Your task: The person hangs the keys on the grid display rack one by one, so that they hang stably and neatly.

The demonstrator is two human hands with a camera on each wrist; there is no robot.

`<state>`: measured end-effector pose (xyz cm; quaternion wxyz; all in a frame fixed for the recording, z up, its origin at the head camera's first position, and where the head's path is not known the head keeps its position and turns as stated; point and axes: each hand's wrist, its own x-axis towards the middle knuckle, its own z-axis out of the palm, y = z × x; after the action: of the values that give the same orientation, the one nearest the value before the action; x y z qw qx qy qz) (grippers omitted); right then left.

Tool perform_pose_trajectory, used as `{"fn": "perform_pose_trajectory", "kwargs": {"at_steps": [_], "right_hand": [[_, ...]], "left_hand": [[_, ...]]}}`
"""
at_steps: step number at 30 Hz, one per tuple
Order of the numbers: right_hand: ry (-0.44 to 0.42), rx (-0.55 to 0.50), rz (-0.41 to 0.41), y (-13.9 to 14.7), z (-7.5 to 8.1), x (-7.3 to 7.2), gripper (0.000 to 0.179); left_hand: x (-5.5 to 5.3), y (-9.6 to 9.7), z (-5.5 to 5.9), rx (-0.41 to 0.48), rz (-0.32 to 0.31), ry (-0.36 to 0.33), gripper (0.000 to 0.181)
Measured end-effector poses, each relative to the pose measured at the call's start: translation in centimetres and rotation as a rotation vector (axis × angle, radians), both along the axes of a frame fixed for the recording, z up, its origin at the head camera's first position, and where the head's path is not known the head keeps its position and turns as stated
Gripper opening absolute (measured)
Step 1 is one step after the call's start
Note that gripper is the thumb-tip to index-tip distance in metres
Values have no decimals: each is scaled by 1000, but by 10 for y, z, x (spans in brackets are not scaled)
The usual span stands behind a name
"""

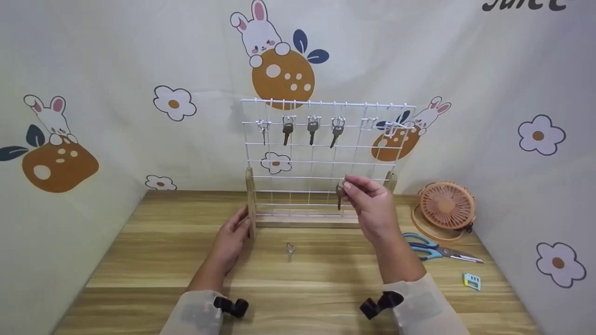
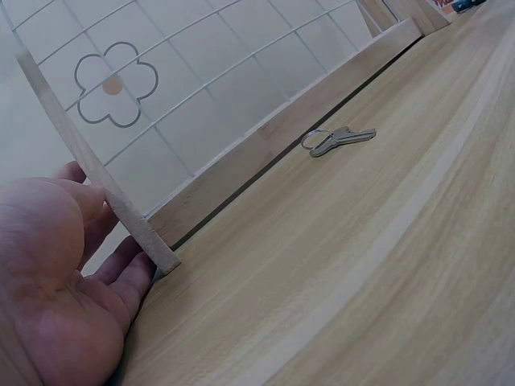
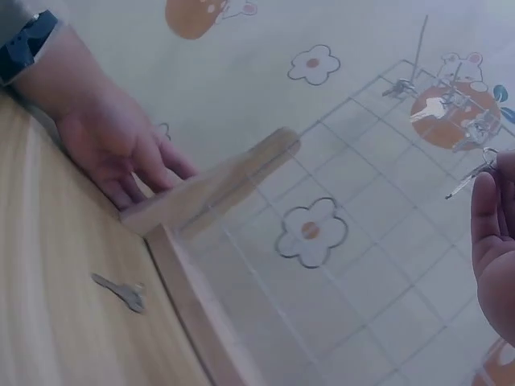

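Note:
My right hand [image 1: 376, 209] pinches a key [image 1: 340, 194] near its ring, blade hanging down, in front of the lower part of a white wire grid rack [image 1: 321, 163]. My left hand [image 1: 231, 239] grips the rack's left wooden leg [image 2: 105, 173], thumb on one side and fingers on the other. Along the rack's upper row hang several keys on hooks, among them a dark one [image 1: 287, 130] and another [image 1: 337, 132]. A loose key [image 1: 290, 251] with a ring lies on the wooden table before the rack; the left wrist view shows this key [image 2: 342, 140] lying flat.
Two white hooks stand at the grid's upper right, one of them a bare hook [image 1: 369, 123]. An orange fan [image 1: 447, 205], blue-handled scissors [image 1: 437, 251] and a small light-blue item [image 1: 472, 281] lie to the right. A patterned cloth surrounds the wooden table [image 1: 302, 298].

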<state>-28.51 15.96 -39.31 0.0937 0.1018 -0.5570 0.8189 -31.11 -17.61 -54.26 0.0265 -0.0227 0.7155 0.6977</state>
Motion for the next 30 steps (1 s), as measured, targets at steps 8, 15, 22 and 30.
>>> {"fn": "perform_pose_trajectory", "kwargs": {"at_steps": [8,15,22,30], "right_hand": [[86,-21,-157,18,64,-12,21],[121,-29,-222,20,89,-23,26],[73,-142,-260,12,92,-28,33],[43,-218,-290,8,95,-34,38]], "left_hand": [[-1,-1,-2,0,-3,13,53],[1,-2,-3,-8,-4,18,52],[3,0,-1,-13,5,0,51],[3,2,0,-22,9,4,51]]}}
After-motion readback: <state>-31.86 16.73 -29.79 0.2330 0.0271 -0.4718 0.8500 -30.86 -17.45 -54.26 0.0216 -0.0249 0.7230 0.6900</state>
